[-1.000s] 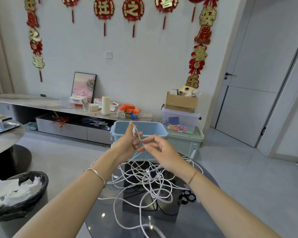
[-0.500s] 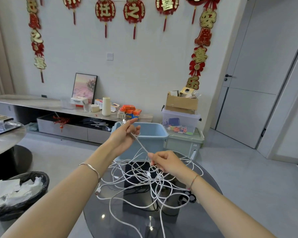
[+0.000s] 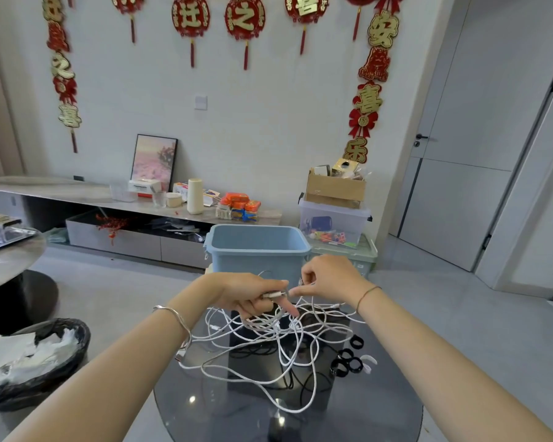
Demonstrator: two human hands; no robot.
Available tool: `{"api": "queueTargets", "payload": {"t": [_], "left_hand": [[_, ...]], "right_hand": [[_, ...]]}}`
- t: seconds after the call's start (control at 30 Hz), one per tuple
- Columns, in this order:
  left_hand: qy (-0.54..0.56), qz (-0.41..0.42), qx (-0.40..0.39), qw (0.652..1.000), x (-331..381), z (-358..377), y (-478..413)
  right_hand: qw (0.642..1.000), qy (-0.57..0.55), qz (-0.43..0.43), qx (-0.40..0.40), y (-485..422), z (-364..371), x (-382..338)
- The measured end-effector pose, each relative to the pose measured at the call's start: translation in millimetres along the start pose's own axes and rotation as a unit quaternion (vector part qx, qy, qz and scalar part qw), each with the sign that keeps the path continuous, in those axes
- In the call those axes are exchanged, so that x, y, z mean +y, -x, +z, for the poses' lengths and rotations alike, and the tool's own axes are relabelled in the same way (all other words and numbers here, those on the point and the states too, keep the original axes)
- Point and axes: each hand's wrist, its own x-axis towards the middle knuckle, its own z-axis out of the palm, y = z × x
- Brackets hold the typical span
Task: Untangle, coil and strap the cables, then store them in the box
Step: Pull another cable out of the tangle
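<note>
White cables [image 3: 268, 339] lie in one loose heap mid-counter, none coiled or strapped yet. Left hand [image 3: 249, 295] has its fingers curled round a plug [image 3: 273, 295] just above the heap. Right hand [image 3: 326, 279] is right beside it, fingertips pinching a strand.

Risks:
- Pull the plug through the wrong loop and the knot cinches. The loops cross many times right under the hands.
- Lift too hard and the whole heap drags. That could sweep the straps [image 3: 348, 362] off the counter [image 3: 380, 409], since they sit near its right edge.
- A black cable [image 3: 268, 352] runs under the white ones and can get hauled along and re-tangle.
- Loops on the near left lie close to the counter edge and may slide off and pull the rest after them.

Unclear:
- Fingers hide which strand the right hand pinches.
- Can't tell the cable count, or where most of the ends are.
- The black cable is mostly buried.
- Box [image 3: 256, 263] is on the far side. Its floor is out of sight, and I can't tell whether it stands on the counter or behind it.
- The strap count is blurry.
</note>
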Motion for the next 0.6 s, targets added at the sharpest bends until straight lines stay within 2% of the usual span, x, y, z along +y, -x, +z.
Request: {"api": "queueTargets", "payload": {"t": [0.1, 0.17, 0.23, 0.3, 0.37, 0.4, 0.53, 0.6], "left_hand": [[-0.048, -0.040, 0.079, 0.995, -3, 1, -4], [-0.094, -0.048, 0.162, 0.981, -5, 0, -7], [-0.120, -0.018, 0.267, 0.956, -4, -1, -10], [-0.044, 0.036, 0.347, 0.936, -3, -5, -16], [0.065, 0.082, 0.378, 0.920, 2, -7, -18], [0.087, 0.094, 0.394, 0.910, 5, -8, -20], [0.182, 0.121, 0.436, 0.873, 18, -16, -22], [0.238, 0.142, 0.420, 0.864, 22, -20, -21]], "right_hand": [[0.999, -0.031, 0.001, -0.015, 1, -12, 1], [0.989, -0.146, 0.004, -0.013, 1, -13, -3], [0.957, -0.291, 0.010, -0.002, 3, -13, -15], [0.927, -0.375, 0.012, 0.000, 5, -11, -30], [0.906, -0.423, -0.009, -0.009, 10, -7, -47], [0.904, -0.426, -0.029, -0.009, 13, -5, -54], [0.945, -0.316, -0.078, 0.031, 22, 3, -65], [0.937, -0.339, -0.066, 0.049, 23, 4, -64]]}}
